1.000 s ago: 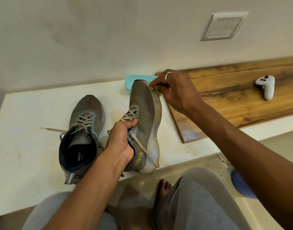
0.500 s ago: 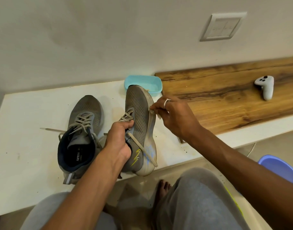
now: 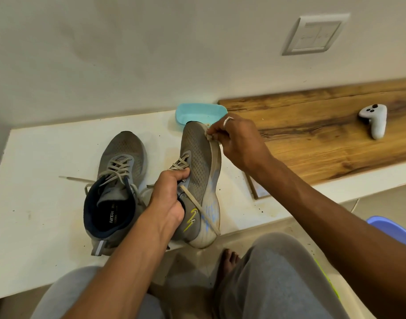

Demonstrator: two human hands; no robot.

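Observation:
Two grey running shoes are on a white ledge (image 3: 36, 180). The left shoe (image 3: 119, 180) lies flat, laces loose. The right shoe (image 3: 201, 176) is tipped onto its side, sole edge facing right. My left hand (image 3: 168, 196) grips it at the collar and tongue. My right hand (image 3: 236, 139), with a ring on one finger, pinches a small pale wad (image 3: 208, 137) against the sole's edge near the toe.
A light blue dish (image 3: 201, 111) sits behind the held shoe's toe. A wooden board (image 3: 324, 134) lies to the right with a white game controller (image 3: 375, 119) on it. A purple basin (image 3: 390, 229) is on the floor at right. My knees and a bare foot are below.
My right hand slid down along the sole's edge toward me, then went back up toward the toe. My left hand kept its grip on the shoe.

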